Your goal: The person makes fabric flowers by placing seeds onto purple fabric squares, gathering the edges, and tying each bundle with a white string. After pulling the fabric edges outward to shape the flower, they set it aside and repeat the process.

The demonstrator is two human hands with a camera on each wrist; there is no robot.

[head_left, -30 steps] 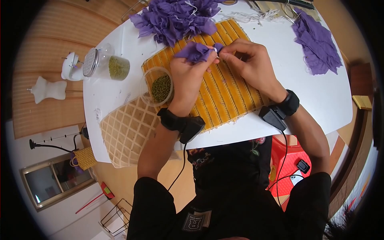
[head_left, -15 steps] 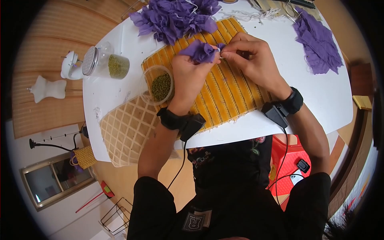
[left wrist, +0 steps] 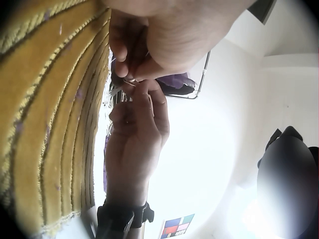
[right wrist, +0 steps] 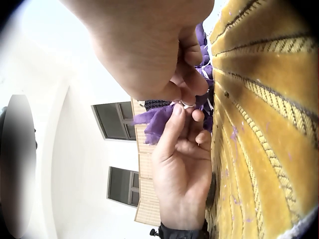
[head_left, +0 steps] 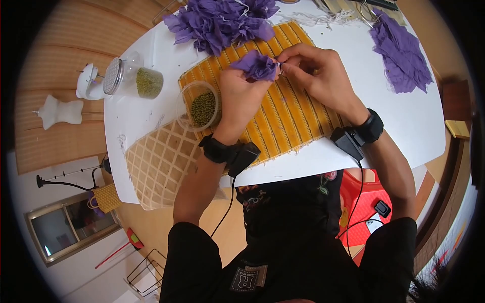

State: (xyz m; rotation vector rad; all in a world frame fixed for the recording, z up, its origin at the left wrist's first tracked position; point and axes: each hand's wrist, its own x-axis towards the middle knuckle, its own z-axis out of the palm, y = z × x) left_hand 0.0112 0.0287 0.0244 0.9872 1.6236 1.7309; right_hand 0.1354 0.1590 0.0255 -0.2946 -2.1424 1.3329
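My left hand grips a bunched piece of purple cloth, its loose folds fanning out above the thumb. At the cloth's gathered end, the thumb and forefinger of my right hand pinch a white thread. The fingertips of both hands meet there, over a yellow striped mat. Part of the gathered end is hidden behind the fingers. Beside my left wrist stands a clear round tub of green beans.
A heap of purple cloth pieces lies at the back. More purple cloth is at the right, near white threads. On the left are a tipped jar of green beans and a tan lattice cloth at the table's edge.
The purple cloth in my left hand has turned and shifted slightly right, its small end beyond the fingers now less visible. My right hand has edged a little right, fingertips still at the thread.
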